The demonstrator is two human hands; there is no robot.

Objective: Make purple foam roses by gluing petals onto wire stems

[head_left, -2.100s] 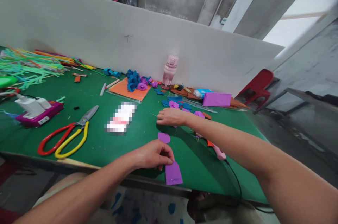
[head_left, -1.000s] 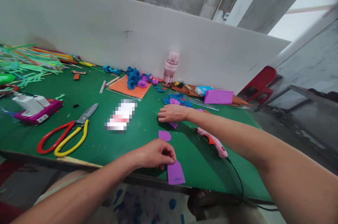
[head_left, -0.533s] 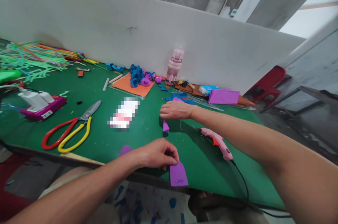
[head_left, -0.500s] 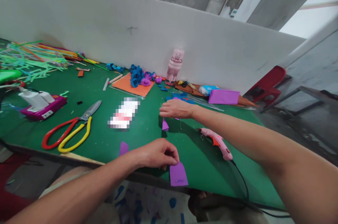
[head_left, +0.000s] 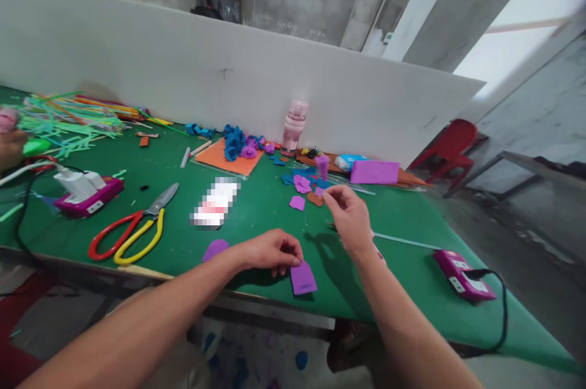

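Note:
My left hand (head_left: pixel 277 251) pinches the top of a purple paper petal (head_left: pixel 304 279) near the table's front edge. My right hand (head_left: pixel 348 215) is raised over the table with thumb and fingers closed. A rolled purple paper piece (head_left: pixel 322 164), wider at the top, stands up from its fingertips; the grip point is partly hidden. Another purple petal (head_left: pixel 215 249) lies partly behind my left forearm. Beyond the hands lie loose purple pieces (head_left: pixel 297 203), a brown piece (head_left: pixel 315 199) and blue pieces. My right forearm covers most of the pink glue gun (head_left: pixel 379 254).
Red-and-yellow-handled scissors (head_left: pixel 147 223) and a purple power strip (head_left: pixel 91 198) are on the left, another strip (head_left: pixel 462 276) on the right. Blue and purple paper flowers (head_left: pixel 235 143) sit on orange sheets (head_left: pixel 222 160). A pink bottle (head_left: pixel 293 129) stands by the partition. Another person's hand (head_left: pixel 13 146) shows far left.
My right hand has moved right and turned, so the rolled purple piece points up instead of hanging down. My left hand keeps hold of the petal. Another person's hand has appeared at left.

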